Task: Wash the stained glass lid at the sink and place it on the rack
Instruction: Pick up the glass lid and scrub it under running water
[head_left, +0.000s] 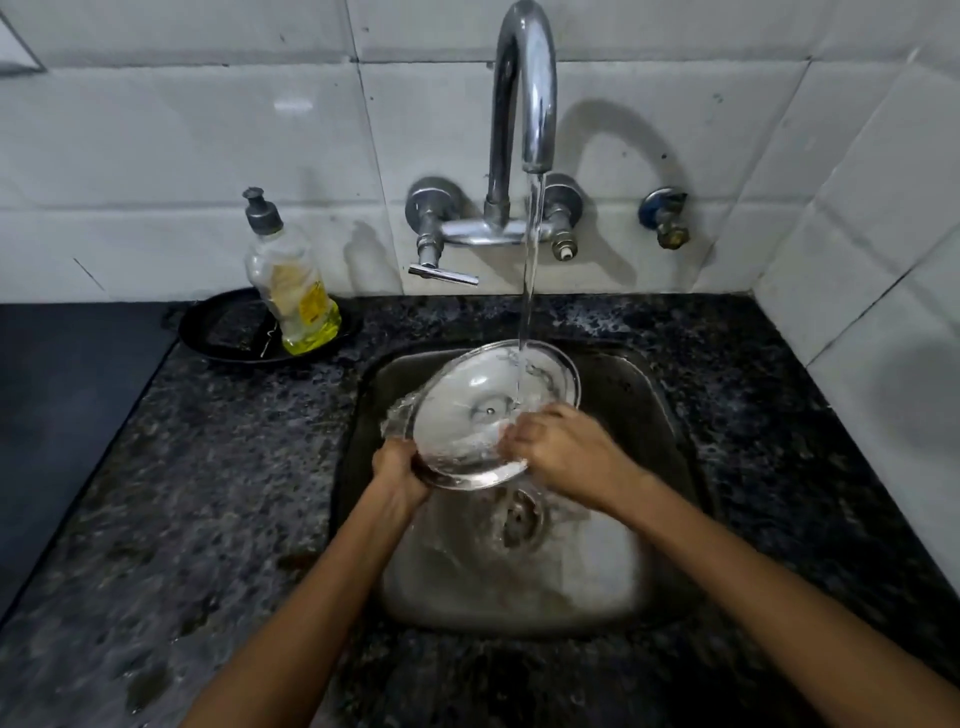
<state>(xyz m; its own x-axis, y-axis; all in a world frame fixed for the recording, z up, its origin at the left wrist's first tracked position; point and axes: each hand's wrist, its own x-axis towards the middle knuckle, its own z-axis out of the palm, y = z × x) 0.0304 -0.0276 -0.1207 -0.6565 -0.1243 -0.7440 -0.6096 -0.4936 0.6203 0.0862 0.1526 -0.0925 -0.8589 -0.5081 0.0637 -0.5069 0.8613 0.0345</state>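
A round glass lid with a metal rim is tilted over the steel sink, its underside facing me. Water runs from the tall chrome tap onto the lid's upper right part and spills off its lower left edge. My left hand grips the lid's lower left rim. My right hand lies on the lid's lower right side, fingers curled against the glass. No rack is in sight.
A dish-soap bottle with yellow liquid stands in a black pan at the back left of the speckled dark counter. The sink drain sits below the lid. White tiled walls close the back and right.
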